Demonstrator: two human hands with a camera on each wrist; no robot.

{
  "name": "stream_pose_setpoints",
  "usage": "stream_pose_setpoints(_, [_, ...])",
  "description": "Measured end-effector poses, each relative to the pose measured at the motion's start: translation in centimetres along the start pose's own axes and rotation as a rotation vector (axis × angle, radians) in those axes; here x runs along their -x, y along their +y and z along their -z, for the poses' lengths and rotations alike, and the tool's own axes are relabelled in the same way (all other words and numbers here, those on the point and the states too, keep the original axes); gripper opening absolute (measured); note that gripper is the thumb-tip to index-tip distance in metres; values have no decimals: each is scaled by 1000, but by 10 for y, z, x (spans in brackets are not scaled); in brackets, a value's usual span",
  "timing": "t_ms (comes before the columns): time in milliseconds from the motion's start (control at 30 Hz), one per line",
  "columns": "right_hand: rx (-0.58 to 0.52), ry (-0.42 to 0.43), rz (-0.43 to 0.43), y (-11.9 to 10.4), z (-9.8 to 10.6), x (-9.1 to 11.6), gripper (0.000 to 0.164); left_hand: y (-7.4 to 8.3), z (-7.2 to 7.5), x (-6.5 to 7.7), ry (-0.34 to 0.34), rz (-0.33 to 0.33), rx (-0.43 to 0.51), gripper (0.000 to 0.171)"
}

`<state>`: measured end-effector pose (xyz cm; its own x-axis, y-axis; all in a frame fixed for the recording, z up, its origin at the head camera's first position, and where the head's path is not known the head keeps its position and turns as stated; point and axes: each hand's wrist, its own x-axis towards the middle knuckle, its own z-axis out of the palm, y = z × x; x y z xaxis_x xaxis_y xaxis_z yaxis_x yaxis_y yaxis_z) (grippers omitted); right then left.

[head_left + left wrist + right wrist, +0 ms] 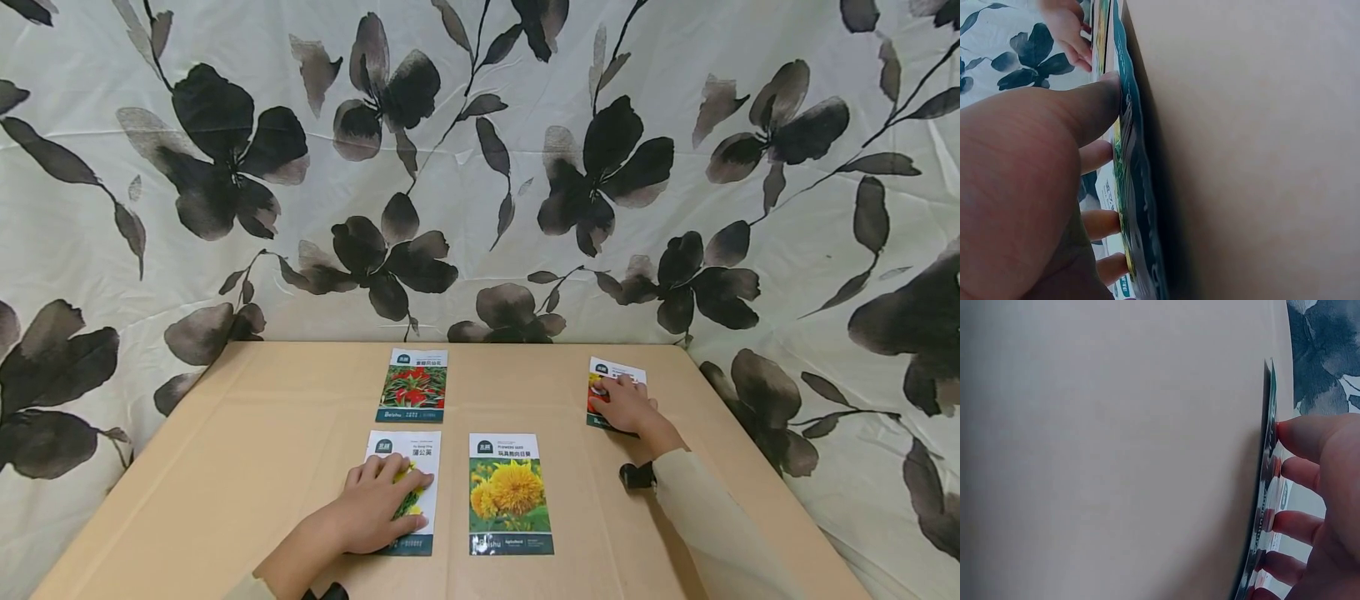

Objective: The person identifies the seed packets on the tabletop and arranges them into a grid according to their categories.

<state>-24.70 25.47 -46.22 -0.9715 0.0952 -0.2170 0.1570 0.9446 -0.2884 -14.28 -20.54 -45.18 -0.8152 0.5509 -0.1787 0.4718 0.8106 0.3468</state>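
Observation:
My left hand (377, 507) rests on a white seed packet with yellow flowers (425, 448), covering most of its picture. The left wrist view shows the thumb and fingertips touching the face of this packet (1130, 125). At the right, my right hand (627, 408) lies over a seed packet with a red picture (609, 365), largely hiding it. Seen from the right wrist, spread fingertips touch the face of that packet (1270, 444). Between the hands lies a seed packet with large yellow blooms (512, 493).
Behind the left hand is a seed packet with red flowers (412, 385), flat on the light brown table (525, 392). A white cloth with dark flower prints (480, 225) hangs beyond the table's far edge and shows along both sides.

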Motion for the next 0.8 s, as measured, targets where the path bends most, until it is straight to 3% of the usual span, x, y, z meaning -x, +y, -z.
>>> stream_pose_setpoints(800, [13, 15, 19, -13, -7, 0, 52, -1, -1, 0, -2, 1, 2, 58])
